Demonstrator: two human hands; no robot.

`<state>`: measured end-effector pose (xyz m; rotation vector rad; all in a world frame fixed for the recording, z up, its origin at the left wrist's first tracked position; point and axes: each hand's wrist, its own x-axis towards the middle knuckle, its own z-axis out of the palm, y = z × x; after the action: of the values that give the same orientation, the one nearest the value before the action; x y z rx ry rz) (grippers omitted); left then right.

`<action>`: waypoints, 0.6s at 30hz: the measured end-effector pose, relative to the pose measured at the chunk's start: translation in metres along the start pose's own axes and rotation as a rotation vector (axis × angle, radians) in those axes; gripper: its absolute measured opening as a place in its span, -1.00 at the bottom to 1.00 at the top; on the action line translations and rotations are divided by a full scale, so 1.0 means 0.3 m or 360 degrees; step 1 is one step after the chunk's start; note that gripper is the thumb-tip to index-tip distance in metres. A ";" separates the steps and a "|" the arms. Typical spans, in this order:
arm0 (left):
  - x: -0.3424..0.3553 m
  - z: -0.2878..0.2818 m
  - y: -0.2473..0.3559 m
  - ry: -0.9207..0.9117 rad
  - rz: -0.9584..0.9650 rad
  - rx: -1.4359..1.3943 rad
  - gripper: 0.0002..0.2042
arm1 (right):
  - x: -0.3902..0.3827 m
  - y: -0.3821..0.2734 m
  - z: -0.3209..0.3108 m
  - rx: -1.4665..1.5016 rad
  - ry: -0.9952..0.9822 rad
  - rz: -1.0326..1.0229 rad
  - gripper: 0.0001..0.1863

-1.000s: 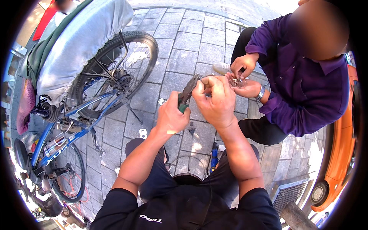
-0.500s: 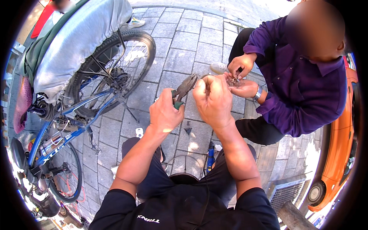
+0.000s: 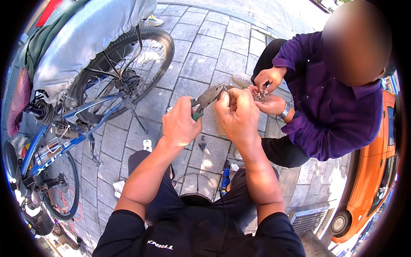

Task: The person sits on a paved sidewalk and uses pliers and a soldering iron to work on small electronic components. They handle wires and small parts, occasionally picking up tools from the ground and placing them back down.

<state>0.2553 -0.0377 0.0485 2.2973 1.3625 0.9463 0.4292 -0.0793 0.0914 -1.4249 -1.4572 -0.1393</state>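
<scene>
My left hand (image 3: 181,123) is wrapped round the green handles of a pair of worn metal pliers (image 3: 209,97). The jaws point up and to the right and meet the fingertips of my right hand (image 3: 239,112). That hand is closed in a pinch; what sits between its fingers is too small and too covered to make out. Just beyond it, a co-worker's cupped palm (image 3: 270,105) holds a small heap of thin metal bits (image 3: 259,97). The co-worker's other hand (image 3: 269,79) picks at the heap from above.
A blue bicycle (image 3: 81,143) with a cloth-draped rear stands at my left. The co-worker in a purple shirt (image 3: 338,111) crouches at the right. Between my legs are a blue tool (image 3: 225,176) and a small dark piece (image 3: 202,146) on grey paving. An orange car (image 3: 368,171) stands far right.
The plier jaws have come up against my right fingertips, overlapping them more than before. My view has shifted slightly. The co-worker's upper hand has moved a little over the metal bits.
</scene>
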 end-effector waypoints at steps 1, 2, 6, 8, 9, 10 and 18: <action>-0.001 0.004 -0.001 0.0008 0.0002 -0.0007 -0.65 | 0.000 0.002 0.000 -0.0013 0.0021 -0.0010 -0.84; -0.002 0.008 -0.001 0.0015 0.0004 -0.0014 -0.67 | 0.004 0.005 -0.002 -0.0068 0.0016 -0.0067 -0.84; -0.002 0.004 0.006 0.0020 0.0008 -0.0045 -0.66 | 0.013 0.010 -0.012 -0.0134 -0.0030 -0.0162 -0.86; -0.003 0.001 0.007 0.0030 0.0022 -0.0053 -0.66 | 0.013 0.009 -0.016 -0.0104 -0.0045 -0.0163 -0.87; -0.003 0.000 0.008 0.0037 0.0030 -0.0056 -0.66 | 0.014 0.010 -0.016 -0.0095 -0.0042 -0.0174 -0.87; -0.004 0.000 0.010 0.0044 0.0038 -0.0059 -0.65 | 0.015 0.011 -0.017 -0.0087 -0.0039 -0.0184 -0.87; -0.009 -0.002 0.019 0.0059 0.0037 -0.0076 -0.64 | 0.002 0.004 -0.009 0.0151 -0.0025 -0.0062 -0.92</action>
<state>0.2578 -0.0431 0.0510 2.2757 1.3163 1.0224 0.4318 -0.0805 0.0923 -1.3240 -1.4855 -0.0825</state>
